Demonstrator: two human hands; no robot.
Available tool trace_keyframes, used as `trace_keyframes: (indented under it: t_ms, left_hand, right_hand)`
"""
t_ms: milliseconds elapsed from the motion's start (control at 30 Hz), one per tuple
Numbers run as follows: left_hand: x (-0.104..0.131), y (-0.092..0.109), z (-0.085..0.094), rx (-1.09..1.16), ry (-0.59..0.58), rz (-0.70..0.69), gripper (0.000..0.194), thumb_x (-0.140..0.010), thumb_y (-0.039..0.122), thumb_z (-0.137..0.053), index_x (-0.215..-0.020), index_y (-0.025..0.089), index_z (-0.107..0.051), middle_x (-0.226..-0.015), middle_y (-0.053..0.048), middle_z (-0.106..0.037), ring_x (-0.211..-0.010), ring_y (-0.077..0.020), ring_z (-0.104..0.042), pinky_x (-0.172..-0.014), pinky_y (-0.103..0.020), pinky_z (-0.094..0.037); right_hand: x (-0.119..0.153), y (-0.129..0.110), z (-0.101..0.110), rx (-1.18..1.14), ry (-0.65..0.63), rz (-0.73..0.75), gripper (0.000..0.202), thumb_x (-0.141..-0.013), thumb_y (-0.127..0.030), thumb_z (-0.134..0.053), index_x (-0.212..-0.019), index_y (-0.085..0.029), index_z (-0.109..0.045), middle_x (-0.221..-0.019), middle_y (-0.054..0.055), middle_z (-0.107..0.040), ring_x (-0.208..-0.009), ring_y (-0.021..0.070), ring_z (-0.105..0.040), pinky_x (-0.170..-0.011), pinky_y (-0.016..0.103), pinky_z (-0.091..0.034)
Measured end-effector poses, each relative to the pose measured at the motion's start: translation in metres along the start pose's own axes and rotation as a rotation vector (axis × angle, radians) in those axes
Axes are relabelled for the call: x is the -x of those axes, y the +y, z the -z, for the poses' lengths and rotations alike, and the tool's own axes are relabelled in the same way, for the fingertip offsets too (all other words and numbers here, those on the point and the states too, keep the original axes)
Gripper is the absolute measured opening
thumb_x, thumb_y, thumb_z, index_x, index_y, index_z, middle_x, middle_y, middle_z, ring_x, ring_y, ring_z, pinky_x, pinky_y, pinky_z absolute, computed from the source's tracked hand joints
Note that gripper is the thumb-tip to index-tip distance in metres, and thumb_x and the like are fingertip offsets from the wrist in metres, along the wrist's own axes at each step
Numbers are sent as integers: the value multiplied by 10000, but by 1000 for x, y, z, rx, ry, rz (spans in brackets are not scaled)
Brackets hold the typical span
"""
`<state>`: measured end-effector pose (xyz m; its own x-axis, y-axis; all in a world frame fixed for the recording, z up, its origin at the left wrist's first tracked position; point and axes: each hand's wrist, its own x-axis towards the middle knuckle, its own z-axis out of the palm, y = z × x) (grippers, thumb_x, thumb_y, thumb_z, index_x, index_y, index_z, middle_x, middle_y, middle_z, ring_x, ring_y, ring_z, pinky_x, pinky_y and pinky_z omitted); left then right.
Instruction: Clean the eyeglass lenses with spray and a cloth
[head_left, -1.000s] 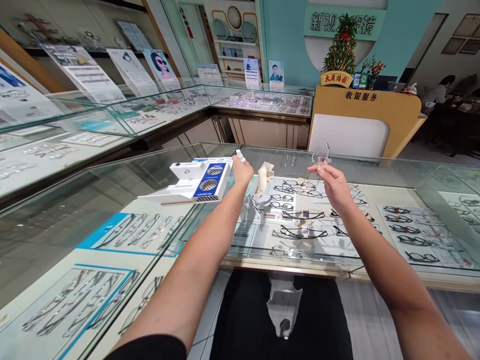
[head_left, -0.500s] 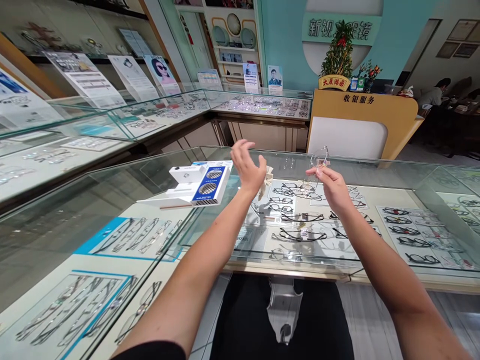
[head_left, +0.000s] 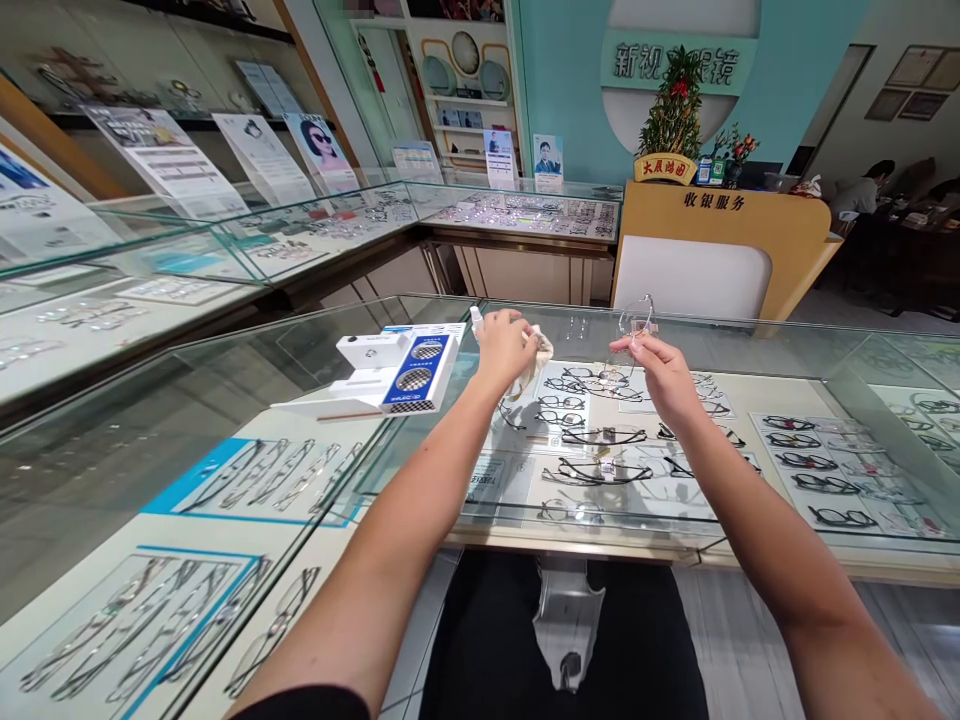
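My left hand (head_left: 504, 348) is closed over the glass counter, with a crumpled cream cloth (head_left: 541, 352) bunched by the thumb and palm. A small white nozzle-like tip (head_left: 475, 317) shows just past the fingers; the rest of it is hidden behind the hand, so I cannot tell whether it is held. My right hand (head_left: 666, 375) pinches a pair of thin-rimmed eyeglasses (head_left: 637, 318), raised above the counter. Beneath both hands, several dark-framed glasses (head_left: 598, 469) lie inside the display case (head_left: 622, 540).
An open white and blue box (head_left: 409, 375) sits on the glass left of my left hand. More frames on a blue-edged tray (head_left: 195, 620) fill the left case. A wooden cashier counter (head_left: 795, 230) stands beyond, and a person (head_left: 862, 192) sits at the far right.
My left hand has come down slightly and its spread fingers have curled in. More of the cloth and the white tip now show. My right hand with the eyeglasses has hardly moved.
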<state>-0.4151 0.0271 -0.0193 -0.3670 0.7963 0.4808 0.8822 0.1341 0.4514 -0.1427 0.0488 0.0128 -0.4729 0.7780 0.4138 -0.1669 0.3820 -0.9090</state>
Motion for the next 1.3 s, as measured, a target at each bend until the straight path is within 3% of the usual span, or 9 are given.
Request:
trace_keyframes:
  t_ms: [200, 400, 567, 733, 1000, 1100, 1233, 1300]
  left_hand:
    - [-1, 17, 25, 323, 281, -26, 37, -952, 245, -564, -919, 228, -567, -1051, -91, -706, -1080, -285, -624, -1022, -440, -465]
    - [8, 32, 46, 539, 470, -177, 136, -981, 348, -583, -932, 222, -589, -907, -47, -667, -889, -210, -632, -910, -355, -494]
    - [14, 47, 58, 734, 249, -170, 187, -861, 381, -657, -833, 198, -638, -769, -17, -659, -712, -147, -589, -707, -276, -489]
    - [22, 61, 65, 829, 34, -42, 230, -737, 390, -709, -700, 191, -602, -575, 22, -553, -541, -106, -458, -522, -232, -341]
    - [34, 72, 71, 767, -1, -29, 225, -712, 387, -731, -699, 180, -644, -503, 54, -486, -482, -81, -363, -507, -235, -259]
    - [33, 72, 73, 907, -79, -12, 225, -704, 386, -740, -692, 187, -634, -507, 60, -446, -479, -79, -330, -490, -232, -232]
    - [34, 75, 71, 1049, -201, 44, 269, -691, 403, -787, -734, 188, -630, -599, 29, -561, -505, -90, -433, -482, -223, -298]
    - [36, 79, 70, 1108, -299, 54, 325, -672, 433, -823, -745, 188, -623, -604, 33, -571, -492, -87, -443, -470, -221, -320]
  right_hand:
    - [-1, 0, 1, -33, 1, 7, 273, -911, -563, -714, -921, -332, -859, -1003, 18, -718, -1056, 225, -588, -1109, 424, -400]
    - [2, -1, -1, -42, -8, 12, 303, -916, -578, -713, -942, -314, -858, -1002, 23, -716, -1044, 223, -589, -1101, 420, -410]
    - [5, -3, -5, -58, -61, 30, 324, -924, -602, -709, -937, -316, -858, -980, 22, -716, -1085, 231, -597, -1135, 426, -398]
    - [9, -5, -12, -25, -108, 17, 388, -907, -667, -696, -987, -328, -867, -1022, 36, -712, -1093, 245, -601, -1129, 455, -424]
    - [11, -8, -18, -34, -134, 5, 451, -854, -726, -734, -961, -311, -875, -1001, 39, -697, -1108, 248, -609, -1139, 465, -422]
    - [11, -9, -19, -74, -150, 27, 422, -856, -711, -746, -940, -319, -876, -1061, 48, -727, -1205, 257, -609, -1183, 468, -401]
    - [13, -12, -22, -73, -184, 35, 398, -869, -696, -744, -948, -329, -876, -1221, 55, -750, -1359, 265, -569, -1249, 477, -338]
    - [13, -13, -23, -69, -181, 30, 413, -860, -703, -748, -949, -320, -876, -1188, 57, -750, -1356, 267, -570, -1230, 469, -359]
